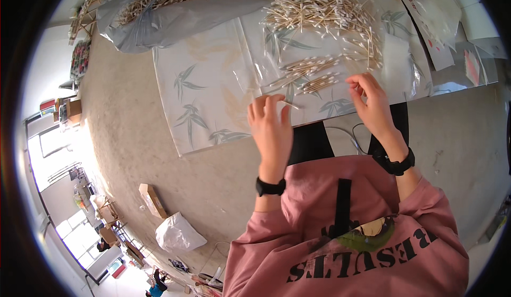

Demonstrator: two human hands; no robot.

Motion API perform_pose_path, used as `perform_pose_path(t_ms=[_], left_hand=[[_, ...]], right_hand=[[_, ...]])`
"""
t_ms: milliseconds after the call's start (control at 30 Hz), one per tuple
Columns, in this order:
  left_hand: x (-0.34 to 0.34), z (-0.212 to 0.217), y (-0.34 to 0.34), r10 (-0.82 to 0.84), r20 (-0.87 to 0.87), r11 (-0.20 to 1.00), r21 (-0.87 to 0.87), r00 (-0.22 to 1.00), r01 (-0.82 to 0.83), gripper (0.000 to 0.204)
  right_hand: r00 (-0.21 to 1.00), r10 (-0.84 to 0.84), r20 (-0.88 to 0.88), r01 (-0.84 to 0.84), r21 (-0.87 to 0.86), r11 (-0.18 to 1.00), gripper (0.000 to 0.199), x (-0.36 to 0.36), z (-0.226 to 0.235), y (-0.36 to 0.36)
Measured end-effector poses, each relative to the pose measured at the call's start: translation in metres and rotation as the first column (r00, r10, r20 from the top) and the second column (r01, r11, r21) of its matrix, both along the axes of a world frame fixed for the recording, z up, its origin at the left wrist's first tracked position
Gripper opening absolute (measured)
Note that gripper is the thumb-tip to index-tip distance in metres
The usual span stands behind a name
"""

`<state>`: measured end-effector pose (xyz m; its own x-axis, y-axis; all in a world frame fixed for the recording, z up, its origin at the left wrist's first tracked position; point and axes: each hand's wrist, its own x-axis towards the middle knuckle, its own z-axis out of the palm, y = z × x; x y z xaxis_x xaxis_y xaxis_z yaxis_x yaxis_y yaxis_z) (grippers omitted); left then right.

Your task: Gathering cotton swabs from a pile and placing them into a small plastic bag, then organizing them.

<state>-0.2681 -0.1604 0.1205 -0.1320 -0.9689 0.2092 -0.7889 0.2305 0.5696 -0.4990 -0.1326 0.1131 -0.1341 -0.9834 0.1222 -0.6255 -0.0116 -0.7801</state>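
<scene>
My left hand [270,129] is over the near part of the table, its thumb and forefinger closed on a single cotton swab [293,105]. To the right, my right hand [371,103] hovers by the table's near edge, fingers curved and thumb apart from them, with nothing visible between them. Between and just beyond the hands lie two small groups of cotton swabs, a nearer bunch [319,83] and a farther bunch [311,64], roughly lined up. A large loose heap of cotton swabs [319,10] with wooden sticks and white tips spreads behind them.
A grey plastic bag [197,23] full of swabs lies at the far left. Clear plastic packaging [396,65] sits right of the heap, with printed sheets [426,26] beyond. A leaf-patterned cover [186,105] lies on the table. A white bag [178,233] and a cardboard box [153,200] rest on the floor.
</scene>
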Motion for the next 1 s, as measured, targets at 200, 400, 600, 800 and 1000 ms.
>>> perform_pose_path(t_ms=[200, 400, 600, 800, 1000], left_hand=[[0.018, -0.014, -0.007, -0.159, 0.072, 0.985, 0.080, 0.985, 0.153, 0.024], [0.007, -0.013, -0.018, -0.289, 0.061, 0.952, 0.126, 0.955, 0.280, 0.019], [0.009, -0.018, -0.016, -0.191, 0.071, 0.974, 0.138, 0.979, 0.180, 0.015], [-0.016, -0.005, -0.004, -0.331, -0.033, 0.929, 0.164, 0.943, 0.332, 0.016], [-0.035, 0.007, -0.008, -0.404, -0.171, 0.885, 0.175, 0.899, 0.431, 0.015]], right_hand=[[0.988, 0.092, 0.124, -0.101, 0.074, 0.992, 0.019, 0.016, -0.003, 0.006], [0.975, 0.196, 0.100, -0.207, 0.113, 0.972, 0.020, 0.038, -0.004, 0.015], [0.977, 0.204, 0.058, -0.208, 0.091, 0.974, 0.024, 0.044, -0.006, 0.013], [0.950, 0.205, 0.234, -0.248, 0.172, 0.953, 0.023, 0.043, -0.001, 0.018], [0.873, 0.178, 0.454, -0.265, 0.134, 0.955, 0.013, 0.018, 0.006, 0.016]])
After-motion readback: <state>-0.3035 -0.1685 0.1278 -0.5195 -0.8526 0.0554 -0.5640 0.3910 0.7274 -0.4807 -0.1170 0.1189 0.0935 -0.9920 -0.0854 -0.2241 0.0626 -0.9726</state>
